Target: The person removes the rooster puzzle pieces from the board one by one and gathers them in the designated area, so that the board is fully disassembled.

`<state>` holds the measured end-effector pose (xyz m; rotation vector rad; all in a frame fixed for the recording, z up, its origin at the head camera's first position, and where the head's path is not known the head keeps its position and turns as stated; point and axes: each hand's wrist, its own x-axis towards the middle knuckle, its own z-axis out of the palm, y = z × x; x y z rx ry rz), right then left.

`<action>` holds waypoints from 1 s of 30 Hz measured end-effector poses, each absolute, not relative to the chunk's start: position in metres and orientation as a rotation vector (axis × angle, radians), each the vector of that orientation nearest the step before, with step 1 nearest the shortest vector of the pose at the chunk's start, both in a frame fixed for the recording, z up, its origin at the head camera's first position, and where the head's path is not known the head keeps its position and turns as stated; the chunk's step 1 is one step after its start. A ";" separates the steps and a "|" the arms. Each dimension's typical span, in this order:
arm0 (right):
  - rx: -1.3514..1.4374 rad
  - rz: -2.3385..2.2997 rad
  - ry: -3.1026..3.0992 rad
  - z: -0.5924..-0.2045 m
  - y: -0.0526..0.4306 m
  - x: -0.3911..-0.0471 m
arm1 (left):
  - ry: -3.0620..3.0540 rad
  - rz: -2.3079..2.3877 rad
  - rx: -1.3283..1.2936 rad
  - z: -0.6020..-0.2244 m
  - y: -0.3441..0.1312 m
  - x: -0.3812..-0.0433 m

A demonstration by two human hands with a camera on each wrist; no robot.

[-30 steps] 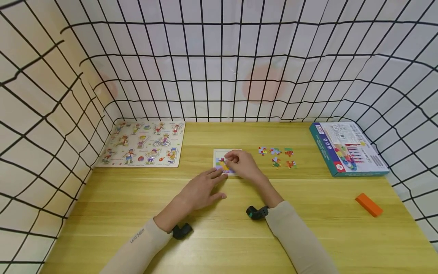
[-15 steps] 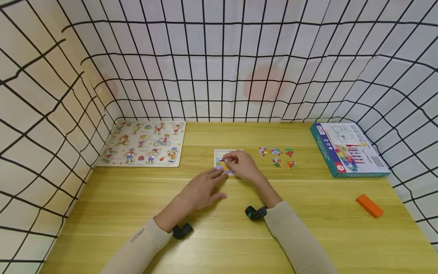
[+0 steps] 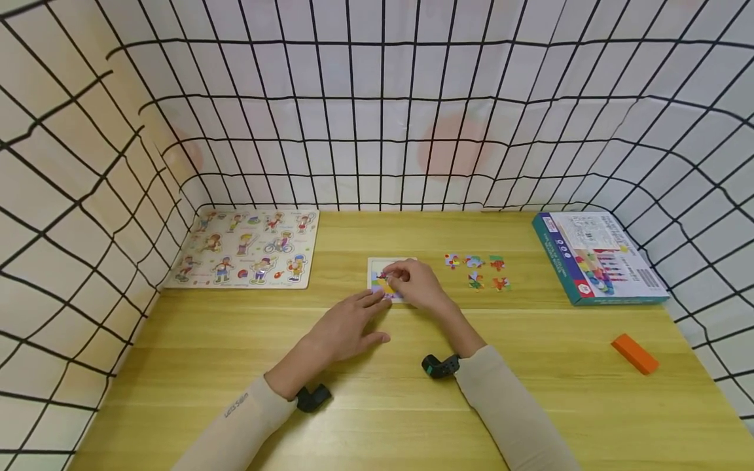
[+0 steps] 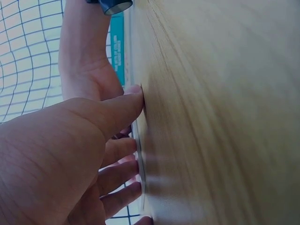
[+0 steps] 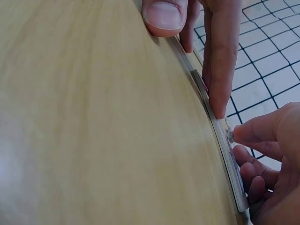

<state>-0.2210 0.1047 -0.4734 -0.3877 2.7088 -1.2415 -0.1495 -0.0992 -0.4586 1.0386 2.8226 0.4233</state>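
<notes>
A small jigsaw board (image 3: 373,265) with a pale frame lies mid-table, its lower part filled with coloured pieces. At its near edge rest the fingertips of my left hand (image 3: 344,327), fingers straight and spread, thumb on the table. Over the board, my right hand (image 3: 419,286) pinches a small jigsaw piece (image 5: 230,136) between thumb and fingers, close to the board's surface. Most of that piece is hidden by the fingers. Right of the board, several loose jigsaw pieces (image 3: 473,261) lie in two rows. Both hands also show in the right wrist view, the board seen edge-on.
At the back left lies a large wooden picture puzzle board (image 3: 244,252). A flat teal and white box (image 3: 601,258) lies at the back right, with an orange block (image 3: 635,354) nearer. A black-lined grid curtain (image 3: 383,118) encloses the table's back and sides.
My right fingertips have shifted very slightly to the left over the board, still pinching the jigsaw piece. My left hand and the loose pieces stay where they were.
</notes>
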 end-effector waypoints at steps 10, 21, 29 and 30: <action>-0.379 -1.299 2.675 -0.474 0.106 -0.222 | 2.823 0.432 1.043 -0.461 -0.101 -0.149; -0.368 -1.382 2.648 -0.472 0.101 -0.220 | 2.817 0.435 1.048 -0.461 -0.100 -0.148; -0.289 -1.459 2.658 -0.475 0.099 -0.221 | 2.822 0.429 1.055 -0.460 -0.099 -0.147; -0.282 -1.467 2.655 -0.475 0.099 -0.221 | 2.824 0.428 1.056 -0.460 -0.099 -0.147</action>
